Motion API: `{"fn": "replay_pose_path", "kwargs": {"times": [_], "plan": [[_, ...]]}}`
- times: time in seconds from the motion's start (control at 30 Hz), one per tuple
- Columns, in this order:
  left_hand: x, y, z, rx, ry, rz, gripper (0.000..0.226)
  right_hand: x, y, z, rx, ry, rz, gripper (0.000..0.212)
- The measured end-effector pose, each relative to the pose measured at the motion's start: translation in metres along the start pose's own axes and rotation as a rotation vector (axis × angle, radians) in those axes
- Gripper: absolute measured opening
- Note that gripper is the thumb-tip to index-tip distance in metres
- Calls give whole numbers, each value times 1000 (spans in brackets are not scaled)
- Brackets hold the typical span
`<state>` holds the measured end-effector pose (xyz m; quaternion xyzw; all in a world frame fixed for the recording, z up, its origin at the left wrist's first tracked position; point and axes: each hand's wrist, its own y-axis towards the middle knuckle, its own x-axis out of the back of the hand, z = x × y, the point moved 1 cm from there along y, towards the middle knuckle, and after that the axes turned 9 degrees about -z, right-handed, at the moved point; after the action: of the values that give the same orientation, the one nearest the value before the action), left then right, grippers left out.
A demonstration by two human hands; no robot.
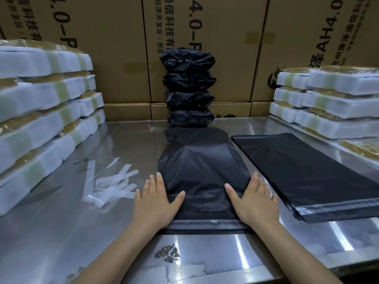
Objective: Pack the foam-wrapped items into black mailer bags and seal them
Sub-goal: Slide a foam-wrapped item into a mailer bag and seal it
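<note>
Both the left hand [154, 199] and right hand [255, 198] lay flat, fingers straight, pressing the filled mailer bag [203, 171] near the tabletop [61, 232] front edge, lower centre; bare steel lay at lower left.

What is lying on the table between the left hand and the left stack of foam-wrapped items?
In the head view, loose clear peeled-off strips lie on the steel table between the left hand and the left stack of foam-wrapped items.

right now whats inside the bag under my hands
Something bulky fills the black bag, pushing its middle up. The plastic is opaque, so the contents are hidden. Left hand and right hand press flat on its near end.
</note>
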<state>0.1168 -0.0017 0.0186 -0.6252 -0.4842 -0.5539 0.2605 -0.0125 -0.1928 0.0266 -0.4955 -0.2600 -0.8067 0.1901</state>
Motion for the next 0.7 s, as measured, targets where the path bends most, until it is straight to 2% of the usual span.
{"fn": "replay_pose_path", "kwargs": {"times": [0.07,0.2,0.37,0.43,0.57,0.63,0.7], "plan": [[1,2,1,-3,33,19,91,1,-1,3,53,-20,-98,90],[3,10,-4,4,68,32,90,4,-4,18,292,0,-371,67],[5,14,-6,-5,104,51,89,6,-11,27,432,15,-471,57],[5,12,3,-11,139,51,93,6,-14,22,425,-21,-375,64],[10,8,16,-58,220,13,100,-1,-8,-4,258,-54,-28,69],[14,5,16,-57,240,10,102,1,-11,-6,251,-73,-6,67],[19,3,14,-46,221,-24,101,5,-14,0,298,-93,-73,65]]}}
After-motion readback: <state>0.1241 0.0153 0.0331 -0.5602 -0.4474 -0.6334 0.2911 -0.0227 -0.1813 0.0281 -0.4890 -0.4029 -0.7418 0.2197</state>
